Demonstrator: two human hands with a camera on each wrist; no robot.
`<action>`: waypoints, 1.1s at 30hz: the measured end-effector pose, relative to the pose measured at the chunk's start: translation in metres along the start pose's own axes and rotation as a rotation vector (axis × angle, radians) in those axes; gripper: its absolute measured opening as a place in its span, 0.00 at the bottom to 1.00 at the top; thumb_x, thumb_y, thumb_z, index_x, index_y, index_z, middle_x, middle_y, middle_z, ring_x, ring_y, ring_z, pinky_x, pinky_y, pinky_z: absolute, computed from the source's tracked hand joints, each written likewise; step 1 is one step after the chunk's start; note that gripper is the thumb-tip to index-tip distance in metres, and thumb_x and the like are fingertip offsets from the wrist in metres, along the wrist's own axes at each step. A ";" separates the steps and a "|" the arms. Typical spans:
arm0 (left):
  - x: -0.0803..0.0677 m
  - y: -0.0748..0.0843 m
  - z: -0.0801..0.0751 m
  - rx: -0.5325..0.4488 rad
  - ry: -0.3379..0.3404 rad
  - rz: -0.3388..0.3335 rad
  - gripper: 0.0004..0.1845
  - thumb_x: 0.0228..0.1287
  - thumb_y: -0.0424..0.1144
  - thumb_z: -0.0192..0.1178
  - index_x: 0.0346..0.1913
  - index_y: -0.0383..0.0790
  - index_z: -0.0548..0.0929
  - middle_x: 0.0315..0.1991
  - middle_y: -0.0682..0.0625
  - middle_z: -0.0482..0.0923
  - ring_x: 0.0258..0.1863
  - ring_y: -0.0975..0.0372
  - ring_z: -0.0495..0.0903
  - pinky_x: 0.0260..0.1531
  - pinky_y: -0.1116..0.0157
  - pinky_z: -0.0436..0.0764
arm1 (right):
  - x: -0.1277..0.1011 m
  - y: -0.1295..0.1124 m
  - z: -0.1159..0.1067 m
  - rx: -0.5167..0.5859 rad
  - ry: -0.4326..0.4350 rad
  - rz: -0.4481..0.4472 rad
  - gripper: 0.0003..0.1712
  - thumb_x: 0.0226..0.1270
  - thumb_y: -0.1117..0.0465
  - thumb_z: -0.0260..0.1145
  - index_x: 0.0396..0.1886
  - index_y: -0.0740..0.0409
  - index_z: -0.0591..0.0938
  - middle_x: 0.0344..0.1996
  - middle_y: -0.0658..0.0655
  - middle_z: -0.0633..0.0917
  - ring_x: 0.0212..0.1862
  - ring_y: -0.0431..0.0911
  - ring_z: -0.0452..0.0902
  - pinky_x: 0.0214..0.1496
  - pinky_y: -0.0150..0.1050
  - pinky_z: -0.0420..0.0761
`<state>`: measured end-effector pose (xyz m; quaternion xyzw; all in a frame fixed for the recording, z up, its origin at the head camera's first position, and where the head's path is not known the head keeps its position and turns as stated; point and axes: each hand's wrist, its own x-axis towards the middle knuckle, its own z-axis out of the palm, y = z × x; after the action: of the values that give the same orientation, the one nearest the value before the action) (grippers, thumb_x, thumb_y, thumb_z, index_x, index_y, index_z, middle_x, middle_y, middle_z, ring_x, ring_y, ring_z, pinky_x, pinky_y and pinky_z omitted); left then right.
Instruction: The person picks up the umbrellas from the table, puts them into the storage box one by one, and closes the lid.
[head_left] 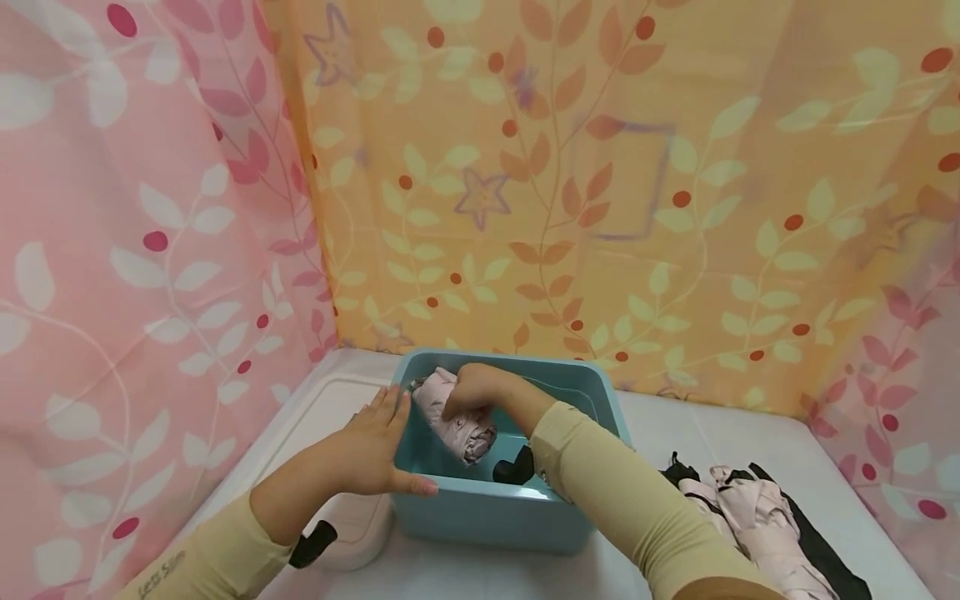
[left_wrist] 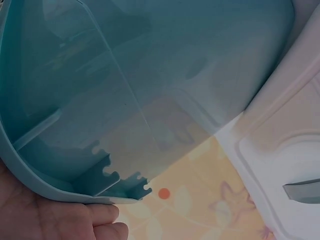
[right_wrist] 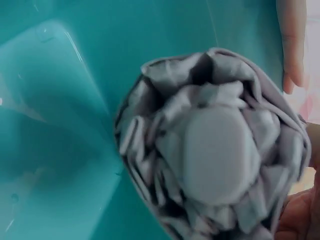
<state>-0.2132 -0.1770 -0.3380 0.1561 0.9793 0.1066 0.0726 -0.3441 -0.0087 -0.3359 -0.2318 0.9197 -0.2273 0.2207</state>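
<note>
A teal plastic bin [head_left: 480, 500] stands on a white table. Inside it lies a folded pale pink umbrella [head_left: 459, 423] with a black handle [head_left: 513, 467]. My right hand [head_left: 472, 387] reaches into the bin and grips the umbrella's upper end. In the right wrist view the umbrella's bunched tip [right_wrist: 215, 150] fills the frame against the bin wall [right_wrist: 60, 100]. My left hand [head_left: 375, 442] lies flat against the bin's left side, thumb along the front wall. The left wrist view shows that palm [left_wrist: 55, 215] under the bin's rim [left_wrist: 30, 170].
More folded umbrellas, pink and black [head_left: 757, 512], lie on the table right of the bin. A white object [head_left: 352, 525] with a black part [head_left: 313, 543] sits by the bin's front left corner. Patterned curtains close in the back and sides.
</note>
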 end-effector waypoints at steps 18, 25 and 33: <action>0.002 0.000 0.000 -0.004 -0.008 -0.008 0.71 0.32 0.81 0.50 0.71 0.33 0.40 0.71 0.37 0.31 0.69 0.45 0.30 0.63 0.43 0.48 | 0.000 0.004 0.005 0.061 -0.060 0.009 0.19 0.47 0.48 0.73 0.23 0.60 0.81 0.21 0.54 0.79 0.18 0.44 0.74 0.31 0.45 0.81; 0.000 0.002 -0.002 0.003 -0.002 -0.010 0.71 0.32 0.81 0.50 0.71 0.33 0.41 0.71 0.36 0.32 0.69 0.44 0.30 0.63 0.44 0.48 | -0.002 -0.002 0.005 0.132 -0.104 0.024 0.20 0.52 0.50 0.70 0.32 0.63 0.79 0.27 0.57 0.81 0.24 0.47 0.79 0.30 0.40 0.81; -0.001 0.003 -0.003 0.003 -0.002 0.002 0.71 0.32 0.81 0.50 0.70 0.31 0.41 0.71 0.35 0.32 0.69 0.43 0.32 0.62 0.42 0.50 | -0.002 -0.002 0.001 0.233 -0.225 0.072 0.41 0.61 0.37 0.56 0.59 0.68 0.71 0.38 0.69 0.83 0.39 0.58 0.82 0.39 0.47 0.81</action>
<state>-0.2116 -0.1752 -0.3345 0.1571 0.9793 0.1049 0.0731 -0.3419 -0.0094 -0.3354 -0.1955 0.8643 -0.2968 0.3559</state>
